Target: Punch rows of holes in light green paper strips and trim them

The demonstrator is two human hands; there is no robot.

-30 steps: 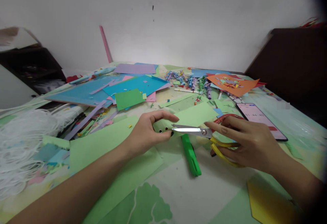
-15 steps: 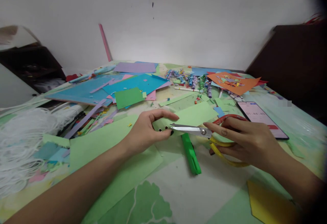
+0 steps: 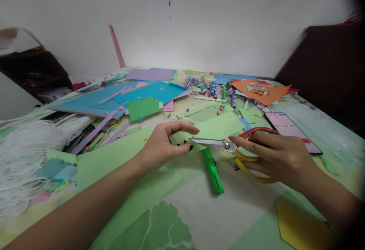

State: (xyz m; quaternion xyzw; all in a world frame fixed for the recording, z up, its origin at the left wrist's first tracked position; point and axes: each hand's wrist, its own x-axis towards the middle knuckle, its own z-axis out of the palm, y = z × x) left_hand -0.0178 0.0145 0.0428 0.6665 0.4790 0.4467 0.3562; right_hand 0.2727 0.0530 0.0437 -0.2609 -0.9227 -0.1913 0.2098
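My left hand [image 3: 162,146] pinches a light green sheet of paper [image 3: 216,128] near its left end, thumb under and fingers over it; small black dots show on the paper by my thumb. My right hand [image 3: 278,156] grips a pair of scissors [image 3: 219,144] with red and yellow handle loops. The steel blades point left, lie nearly together and sit on the paper's lower edge, their tips next to my left thumb. A bright green marker [image 3: 212,171] lies on the table just below the blades.
A phone [image 3: 291,130] with a lit screen lies right of the scissors. Blue [image 3: 148,94], dark green [image 3: 142,108] and orange [image 3: 261,92] sheets, curled paper strips [image 3: 211,87] and scraps cover the back of the table. White cord [image 3: 23,155] is piled at the left. A yellow sheet [image 3: 302,227] lies front right.
The scissors and my right hand have shifted slightly left along the paper's edge. My left hand keeps the same grip on the green paper.
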